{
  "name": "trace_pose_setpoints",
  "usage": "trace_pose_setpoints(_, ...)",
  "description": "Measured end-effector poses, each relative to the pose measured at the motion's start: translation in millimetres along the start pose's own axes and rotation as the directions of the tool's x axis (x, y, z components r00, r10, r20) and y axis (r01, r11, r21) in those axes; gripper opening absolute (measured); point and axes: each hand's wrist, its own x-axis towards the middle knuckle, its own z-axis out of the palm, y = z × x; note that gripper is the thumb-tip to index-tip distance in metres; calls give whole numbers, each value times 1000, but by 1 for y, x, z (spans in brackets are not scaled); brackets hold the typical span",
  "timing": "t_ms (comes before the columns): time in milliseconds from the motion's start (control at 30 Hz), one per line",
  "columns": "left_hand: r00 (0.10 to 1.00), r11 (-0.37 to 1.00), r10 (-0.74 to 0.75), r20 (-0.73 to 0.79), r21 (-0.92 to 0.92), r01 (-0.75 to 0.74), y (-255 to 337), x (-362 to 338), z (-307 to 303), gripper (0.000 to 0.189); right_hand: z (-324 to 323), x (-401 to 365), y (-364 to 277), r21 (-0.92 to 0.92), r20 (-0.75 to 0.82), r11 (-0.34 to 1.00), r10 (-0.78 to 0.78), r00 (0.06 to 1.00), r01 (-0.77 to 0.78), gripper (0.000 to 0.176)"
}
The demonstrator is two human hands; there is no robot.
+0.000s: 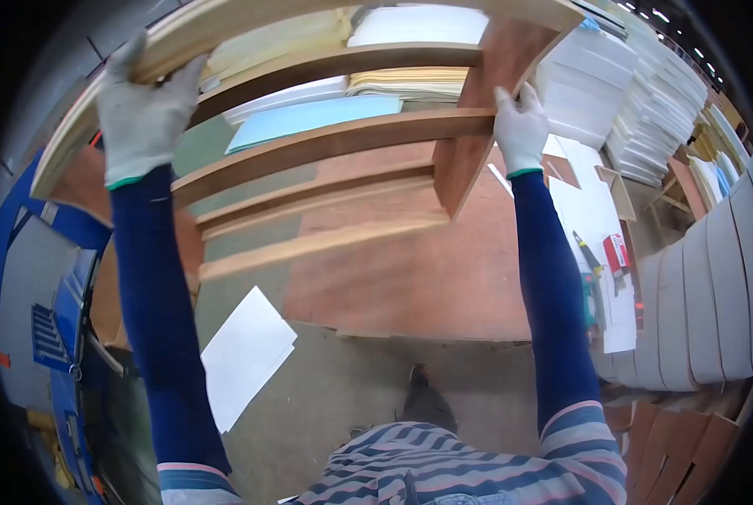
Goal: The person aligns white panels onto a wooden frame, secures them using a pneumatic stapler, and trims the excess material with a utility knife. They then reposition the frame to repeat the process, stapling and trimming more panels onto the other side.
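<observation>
Small ceiling lamps (661,15) glare upper right, and fisheye distortion (black-cornered) bends the edges.

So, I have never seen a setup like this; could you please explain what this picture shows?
There is no machine here: one camera, worn on a person's head, looks forward and down past both arms. The gloved left hand and right hand hold a slatted wooden frame, one toward each end, over a brown board. On the white panel at the right lie a red box and what looks like a cutter.
</observation>
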Motion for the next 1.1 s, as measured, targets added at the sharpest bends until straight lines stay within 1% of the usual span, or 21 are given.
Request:
trace_pose_setpoints(33,955,969,-159,249,-146,199,-20,4,-11,48,-2,6,13,-18,-5,1000,3,1000,-3,39)
trace_pose_setpoints(100,959,965,78,272,223,-141,-81,6,-35,51,0,14,46,-85,-131,994,54,990,-65,36)
trace_pose_setpoints(133,978,996,-68,195,-41,77,-105,2,-47,44,-1,13,67,30,-109,999,35,993,-32,31)
trace_pose_setpoints(167,911,890,-155,382,-347,297,-131,-8,-65,47,-4,10,99,90,-104,994,69,992,-60,28)
trace_pose_setpoints(200,973,892,-190,129,-391,226,-169,-30,-55,49,-13,10,133,143,-98,985,107,989,-92,25)
trace_pose_setpoints(233,960,831,-221,171,-483,277,-191,-54,-84,47,-20,-8,136,363,-105,926,145,984,-98,21)
trace_pose_setpoints(267,959,841,-284,17,-476,258,-209,-85,-96,44,-33,-27,187,367,-1,907,225,974,-209,25)
trace_pose_setpoints(300,922,940,-311,-229,-216,263,-223,-123,-115,41,-64,-49,224,343,12,913,232,973,-222,25)
trace_pose_setpoints(367,892,945,-319,-319,-38,325,-232,-188,-147,44,-149,-124,274,694,305,274,726,616,-666,57)
trace_pose_setpoints(400,917,959,-240,-320,68,275,-222,-219,-131,59,-196,-182,295,587,364,451,595,717,-673,55)
trace_pose_setpoints(433,933,957,-156,-323,185,224,-212,-248,-121,74,-229,-223,264,665,382,276,673,633,-694,60)
trace_pose_setpoints(500,829,943,-332,-450,-174,284,-209,-289,-126,89,-252,-236,108,709,498,-6,712,495,-705,83)
trace_pose_setpoints(533,777,933,-360,-517,-217,288,-206,-307,-124,93,-267,-254,78,736,569,-287,754,330,-613,90)
trace_pose_setpoints(667,642,814,-572,-511,-448,370,-210,-392,-169,98,-286,-314,21,624,663,-299,692,287,-722,114)
trace_pose_setpoints(733,592,729,-660,-462,-584,357,-217,-435,-194,99,-278,-331,19,663,540,-326,832,129,-674,121)
trace_pose_setpoints(800,313,680,-733,-604,-664,310,-235,-484,-240,100,-274,-366,46,651,478,-314,877,53,-691,127)
trace_pose_setpoints(900,274,724,-685,-675,-589,360,-268,-516,-271,111,-256,-393,85,572,415,-245,909,19,-783,119)
trace_pose_setpoints(933,263,735,-674,-690,-596,322,-278,-517,-277,100,-249,-399,91,528,410,-199,911,43,-826,113)
trace_pose_setpoints(1033,391,743,-655,-647,-456,489,-292,-507,-297,79,-236,-410,113,573,357,-207,934,13,-793,97)
trace_pose_setpoints(1067,412,712,-701,-582,-540,448,-290,-505,-304,81,-234,-407,119,578,381,-284,923,-55,-765,95)
trace_pose_setpoints(1100,247,657,-737,-629,-582,480,-284,-491,-298,83,-231,-407,127,534,355,-273,931,-81,-800,96)
